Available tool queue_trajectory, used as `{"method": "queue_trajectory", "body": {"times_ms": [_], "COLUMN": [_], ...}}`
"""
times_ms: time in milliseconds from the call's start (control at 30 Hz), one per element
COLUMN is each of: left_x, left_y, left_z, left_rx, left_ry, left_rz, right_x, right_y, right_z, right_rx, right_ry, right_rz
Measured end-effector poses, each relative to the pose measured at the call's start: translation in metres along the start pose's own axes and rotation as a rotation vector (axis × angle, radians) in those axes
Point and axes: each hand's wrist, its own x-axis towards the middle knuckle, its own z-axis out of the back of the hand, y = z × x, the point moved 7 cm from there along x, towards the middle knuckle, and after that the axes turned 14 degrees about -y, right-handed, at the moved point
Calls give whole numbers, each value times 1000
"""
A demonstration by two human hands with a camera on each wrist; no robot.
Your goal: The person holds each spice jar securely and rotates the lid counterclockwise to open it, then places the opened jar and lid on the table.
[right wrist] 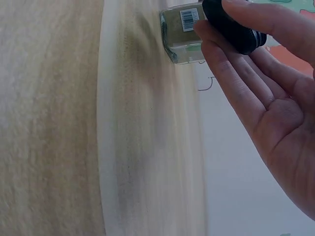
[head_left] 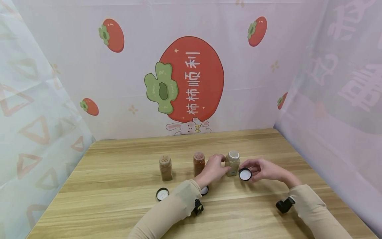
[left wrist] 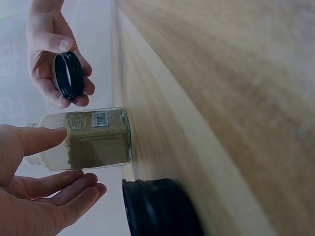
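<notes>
A square glass spice jar (head_left: 232, 164) of greenish-brown powder stands upright on the table, its top uncapped. My left hand (head_left: 213, 170) is at the jar's left side, thumb at the front and fingers fairly straight. In the left wrist view, the left thumb (left wrist: 47, 140) overlaps the jar's label side, with the other fingers spread along the opposite edge. To the jar's right, my right hand (head_left: 262, 170) pinches a black screw lid (head_left: 245, 174) between thumb and fingers, its white inside facing the head camera. The right wrist view shows this lid (right wrist: 234, 27) overlapping the jar.
Two more shaker jars, one with brown powder (head_left: 166, 169) and one with reddish powder (head_left: 199, 163), stand to the left with perforated tops. A black lid (head_left: 162, 194) lies in front of the brown one. Another lid (head_left: 204, 190) is partly hidden by my left wrist.
</notes>
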Motion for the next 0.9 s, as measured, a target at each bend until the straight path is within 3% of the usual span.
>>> {"method": "queue_trajectory", "body": {"times_ms": [433, 700, 900], "left_x": [-1, -1, -1], "left_y": [-1, 0, -1], "left_z": [1, 1, 1], "left_rx": [11, 4, 5], "left_ry": [-10, -6, -8], "left_rz": [-14, -8, -9], "right_x": [2, 4, 5], "right_y": [-8, -11, -11], "right_z": [-11, -19, -24], "right_rx": [-30, -127, -120], "right_ry": [47, 29, 28], "right_rz": [-13, -47, -59]}}
